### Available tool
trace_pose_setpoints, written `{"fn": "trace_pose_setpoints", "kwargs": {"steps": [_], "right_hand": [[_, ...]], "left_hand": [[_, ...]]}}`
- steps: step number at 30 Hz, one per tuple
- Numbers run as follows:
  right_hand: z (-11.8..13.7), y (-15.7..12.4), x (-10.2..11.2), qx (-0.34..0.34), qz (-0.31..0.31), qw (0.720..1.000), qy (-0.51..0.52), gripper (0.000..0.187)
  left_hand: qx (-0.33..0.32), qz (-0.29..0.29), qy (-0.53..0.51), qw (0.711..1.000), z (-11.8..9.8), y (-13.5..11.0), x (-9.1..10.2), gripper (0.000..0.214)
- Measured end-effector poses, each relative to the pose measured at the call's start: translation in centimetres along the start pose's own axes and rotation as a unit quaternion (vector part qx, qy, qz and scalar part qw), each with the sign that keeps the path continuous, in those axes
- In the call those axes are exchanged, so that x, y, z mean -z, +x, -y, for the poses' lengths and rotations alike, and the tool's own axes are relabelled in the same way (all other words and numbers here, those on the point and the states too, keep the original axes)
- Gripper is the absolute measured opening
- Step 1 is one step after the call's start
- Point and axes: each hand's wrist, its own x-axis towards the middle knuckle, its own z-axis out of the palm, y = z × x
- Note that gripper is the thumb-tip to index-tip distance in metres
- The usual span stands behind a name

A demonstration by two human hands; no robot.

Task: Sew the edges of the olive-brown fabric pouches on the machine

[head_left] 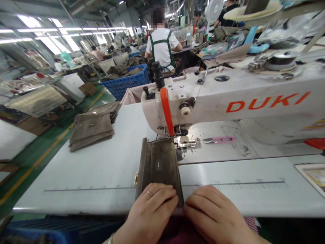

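Note:
A dark olive fabric piece (159,166) with a small label and a gold clasp lies on the white sewing table (101,169), its far end under the presser foot (186,141) of a white DUKI sewing machine (228,98). My left hand (149,211), with a ring on one finger, has its fingers curled over the piece's near end and presses it down. My right hand (215,217) rests beside it at the table's front edge, fingers curled, touching the piece's near right corner.
A stack of olive fabric pieces (91,130) lies at the left of the table. Pink thread snips (219,139) sit right of the presser foot. A blue crate (127,81) of fabric stands behind. A person in a white shirt (162,44) works farther back.

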Motion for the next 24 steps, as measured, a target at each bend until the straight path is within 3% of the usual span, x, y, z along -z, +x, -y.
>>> {"fn": "trace_pose_setpoints", "kwargs": {"steps": [3, 8, 13, 17, 24], "right_hand": [[0.1, -0.1, 0.2, -0.016, -0.001, 1.0, -0.002, 0.024], [0.2, 0.1, 0.0, -0.014, 0.005, 1.0, 0.0, 0.027], [0.1, 0.1, 0.0, -0.009, 0.002, 1.0, -0.015, 0.026], [-0.1, 0.1, 0.1, -0.013, 0.001, 1.0, -0.003, 0.024], [-0.9, 0.5, -0.9, 0.053, -0.055, 0.994, -0.073, 0.027]], "left_hand": [[0.019, -0.006, -0.026, 0.999, 0.1, -0.3, 0.0, 0.024], [0.011, -0.07, -0.019, 0.997, -0.3, -0.1, -0.3, 0.024], [0.006, 0.001, -0.019, 1.0, -0.6, 0.4, -0.2, 0.023], [0.008, 0.004, -0.015, 1.0, -0.8, 1.3, 0.3, 0.023], [-0.055, -0.092, -0.016, 0.994, 0.5, 1.2, -0.3, 0.017]]}}
